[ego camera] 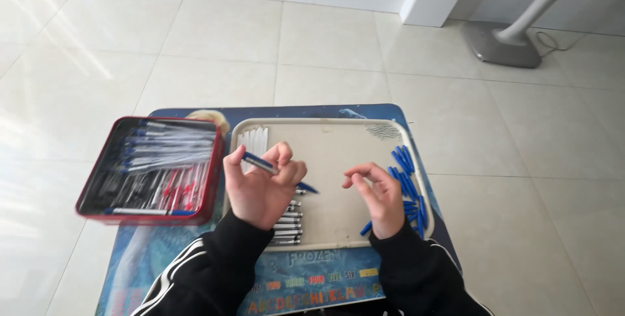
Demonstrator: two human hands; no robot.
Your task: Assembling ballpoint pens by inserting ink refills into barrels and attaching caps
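Observation:
My left hand [260, 189] holds a pen [260, 163] with a clear barrel and blue parts, gripped between thumb and fingers above the left half of a beige tray [325, 140]. My right hand [377, 199] hovers over the tray's right half, fingers curled and apart, holding nothing I can see. It is closest to a pile of blue pen caps [407, 182] along the tray's right edge. Silver pen parts [288, 225] lie under my left hand. Clear tubes [254, 139] sit in the tray's top left corner. Small springs [384, 131] lie at the top right.
A red tin box [153, 169] full of assembled pens stands to the left of the tray. Both rest on a small blue printed table [312, 287]. Around it is pale tiled floor, with a grey fan base [501, 44] at the far right.

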